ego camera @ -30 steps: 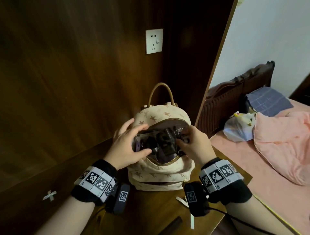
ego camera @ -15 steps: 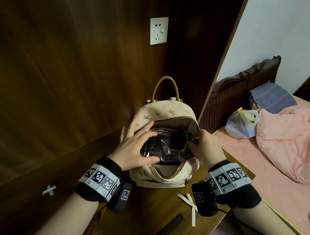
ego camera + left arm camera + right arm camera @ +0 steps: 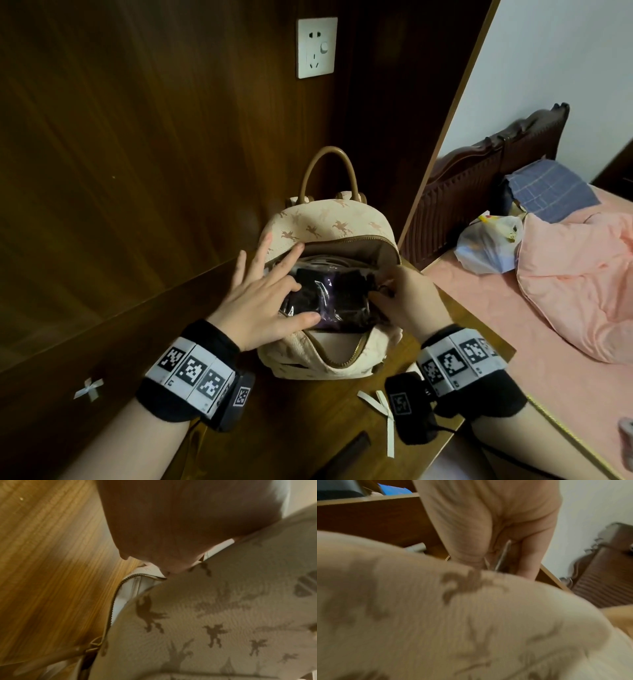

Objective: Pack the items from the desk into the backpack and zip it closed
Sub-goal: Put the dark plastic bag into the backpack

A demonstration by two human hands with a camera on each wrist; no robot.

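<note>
A cream backpack (image 3: 329,233) with a horse print and a tan handle stands on the desk, its top zip open. A dark item in a clear plastic packet (image 3: 337,298) lies across the opening, partly inside. My left hand (image 3: 267,301) has straight, spread fingers laid over the packet's left end, with the thumb along its lower edge. My right hand (image 3: 404,301) pinches the packet's right end with curled fingers. The left wrist view shows the backpack's (image 3: 223,615) fabric and brass zipper (image 3: 113,601) up close. In the right wrist view, the backpack (image 3: 436,615) hides most of the right hand's fingertips.
Dark wood panels with a white wall socket (image 3: 317,48) rise behind the desk (image 3: 301,431). White ribbon strips (image 3: 383,407) and a small dark bar (image 3: 346,452) lie near the front edge. On the right is a bed with a pink quilt (image 3: 582,274) and a plastic bag (image 3: 489,243).
My left hand's fingers have straightened and spread over the packet. The backpack's front flap has dropped forward, so the mouth gapes wider. Both hands stay at the packet's ends.
</note>
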